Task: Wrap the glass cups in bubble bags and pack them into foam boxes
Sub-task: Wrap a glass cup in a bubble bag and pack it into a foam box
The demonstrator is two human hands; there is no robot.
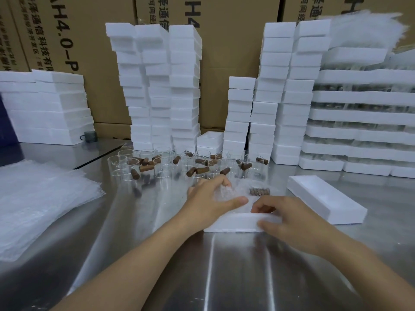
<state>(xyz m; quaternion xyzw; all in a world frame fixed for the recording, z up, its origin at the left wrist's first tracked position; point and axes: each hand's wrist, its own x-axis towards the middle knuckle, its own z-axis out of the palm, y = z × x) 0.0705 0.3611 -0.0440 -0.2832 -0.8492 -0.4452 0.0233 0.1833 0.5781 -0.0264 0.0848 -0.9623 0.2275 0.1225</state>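
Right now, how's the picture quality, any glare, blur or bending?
Head view: light streaks glare across the steel table; the wide lens bows the foam box stacks outward; the white pile at top right is smeared by blur; the clear glass cups nearly vanish against the metal.

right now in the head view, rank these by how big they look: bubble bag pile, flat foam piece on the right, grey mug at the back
1. bubble bag pile
2. foam piece
3. grey mug, smallest partly because it stands farthest back

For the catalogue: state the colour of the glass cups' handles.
Dark brown, wood-like handles, seen best in the head view.
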